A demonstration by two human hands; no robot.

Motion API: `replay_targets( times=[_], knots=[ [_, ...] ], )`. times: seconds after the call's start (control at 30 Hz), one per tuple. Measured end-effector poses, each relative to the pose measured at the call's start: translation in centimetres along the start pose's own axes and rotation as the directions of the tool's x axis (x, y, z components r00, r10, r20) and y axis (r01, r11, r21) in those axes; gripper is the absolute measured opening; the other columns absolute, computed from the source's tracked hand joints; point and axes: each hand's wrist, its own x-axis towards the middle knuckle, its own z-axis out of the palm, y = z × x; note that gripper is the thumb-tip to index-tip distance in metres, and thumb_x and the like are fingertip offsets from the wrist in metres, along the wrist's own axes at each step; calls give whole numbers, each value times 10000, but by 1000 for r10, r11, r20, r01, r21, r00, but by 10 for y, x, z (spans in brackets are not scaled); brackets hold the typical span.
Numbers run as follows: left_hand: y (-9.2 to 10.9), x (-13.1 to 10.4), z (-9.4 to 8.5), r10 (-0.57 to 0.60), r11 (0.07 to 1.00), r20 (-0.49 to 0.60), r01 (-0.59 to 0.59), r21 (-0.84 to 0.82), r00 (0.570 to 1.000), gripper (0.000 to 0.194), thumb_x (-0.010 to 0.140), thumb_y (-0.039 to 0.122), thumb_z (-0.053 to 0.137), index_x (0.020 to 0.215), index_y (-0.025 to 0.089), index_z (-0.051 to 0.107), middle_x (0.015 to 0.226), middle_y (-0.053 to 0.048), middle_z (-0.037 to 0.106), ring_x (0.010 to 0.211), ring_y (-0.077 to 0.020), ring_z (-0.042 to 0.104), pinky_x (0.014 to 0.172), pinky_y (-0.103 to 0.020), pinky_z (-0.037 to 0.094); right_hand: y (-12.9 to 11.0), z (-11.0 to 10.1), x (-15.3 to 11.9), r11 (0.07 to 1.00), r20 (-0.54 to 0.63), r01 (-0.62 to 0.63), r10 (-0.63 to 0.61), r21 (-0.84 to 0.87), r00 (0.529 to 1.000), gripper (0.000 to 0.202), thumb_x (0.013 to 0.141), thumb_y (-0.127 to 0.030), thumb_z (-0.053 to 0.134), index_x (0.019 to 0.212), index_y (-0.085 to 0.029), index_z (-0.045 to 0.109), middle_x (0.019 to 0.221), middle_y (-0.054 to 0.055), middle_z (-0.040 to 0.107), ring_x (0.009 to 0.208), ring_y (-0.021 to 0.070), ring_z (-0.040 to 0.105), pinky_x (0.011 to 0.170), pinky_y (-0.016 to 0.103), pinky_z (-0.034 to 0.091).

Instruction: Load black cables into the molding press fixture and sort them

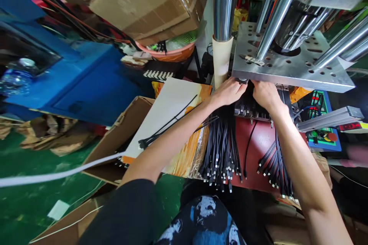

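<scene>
Both hands reach under the steel plate (293, 71) of a press, at a dark metal mold block (250, 111). My left hand (230, 92) is curled closed at the block's left side, by a dark knob; what it grips is hidden. My right hand (266, 93) is closed too, its fingertips out of sight at the top of the block. Below the left hand hangs a thick bundle of black USB cables (221, 149) with metal plugs. A smaller bunch of black cables (277, 168) lies beside my right forearm, and a single cable (248, 153) hangs between them on the red-brown tabletop (258, 138).
Left of the press, several black cables lie on a white sheet (161, 111) over a cardboard box (115, 141). Steel columns (222, 4) rise behind my hands. A control panel with buttons (324, 134) and a metal bar (330, 118) stand at the right.
</scene>
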Motion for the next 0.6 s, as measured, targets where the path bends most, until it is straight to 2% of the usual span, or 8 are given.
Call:
replay_targets(
  times=[0.07, 0.1, 0.2, 0.27, 0.37, 0.47, 0.53, 0.6],
  knots=[
    [20, -48, -10, -106, 994, -97, 102, -48, 990, 335, 1112, 290, 427, 1224, 129, 698, 1219, -161, 747, 1162, -281, 702, 988, -395, 531, -3, -10, -65, 998, -118, -37, 42, 50, 992, 448, 1035, -212, 399, 1384, -110, 661, 1186, 212, 723, 1105, 337, 682, 915, 435, 527],
    [31, -76, -14, -198, 980, -81, 195, -43, 977, 322, 1113, 341, 449, 1150, 148, 704, 1128, -135, 753, 1060, -266, 721, 915, -377, 541, -3, -13, -104, 989, -148, -136, 144, 65, 978, 423, 1078, -308, 397, 1362, -147, 666, 1148, 180, 726, 1021, 312, 697, 844, 406, 526],
    [59, -148, -13, -397, 918, 214, 388, 88, 892, 396, 1058, 503, 572, 902, 162, 700, 880, -114, 736, 775, -272, 717, 677, -367, 491, 5, -5, -217, 864, -71, -496, 491, -88, 868, 597, 1069, -643, 413, 1213, -124, 669, 1013, 182, 719, 815, 324, 671, 657, 404, 451],
    [65, -173, -6, -428, 899, 349, 432, 71, 834, 310, 1048, 416, 609, 880, 170, 694, 862, -99, 747, 755, -261, 711, 647, -352, 449, 14, 10, -267, 810, 23, -555, 569, -191, 822, 685, 1070, -687, 314, 1098, -105, 675, 938, 200, 691, 797, 343, 656, 653, 423, 435],
    [62, -178, -1, -463, 850, 361, 521, -78, 809, 246, 1044, 314, 601, 842, 197, 679, 824, -41, 740, 758, -211, 683, 673, -326, 416, 25, 30, -296, 806, 48, -579, 587, -126, 808, 638, 1086, -652, 270, 954, -172, 669, 881, 146, 679, 820, 319, 655, 679, 408, 432],
    [56, -170, -7, -480, 737, 380, 599, -313, 790, 273, 1013, 368, 633, 799, 202, 666, 741, 4, 685, 690, -162, 612, 665, -298, 394, 29, 29, -293, 786, -30, -618, 618, -2, 785, 610, 1063, -687, 354, 914, -204, 697, 880, 94, 702, 775, 267, 644, 667, 375, 413],
    [54, -167, -12, -432, 582, 449, 622, -523, 782, 318, 973, 444, 670, 776, 196, 648, 706, 24, 630, 649, -132, 558, 633, -271, 384, 27, 18, -288, 769, -98, -635, 640, 79, 762, 617, 1043, -704, 413, 917, -198, 744, 894, 81, 722, 747, 238, 636, 675, 363, 421],
    [54, -168, -15, -377, 354, 525, 643, -680, 763, 384, 922, 524, 708, 758, 192, 607, 664, 44, 545, 602, -108, 491, 573, -243, 354, 21, 5, -285, 744, -154, -637, 666, 199, 730, 608, 1010, -713, 493, 912, -184, 776, 883, 74, 733, 726, 219, 633, 709, 357, 449]
  ],
)
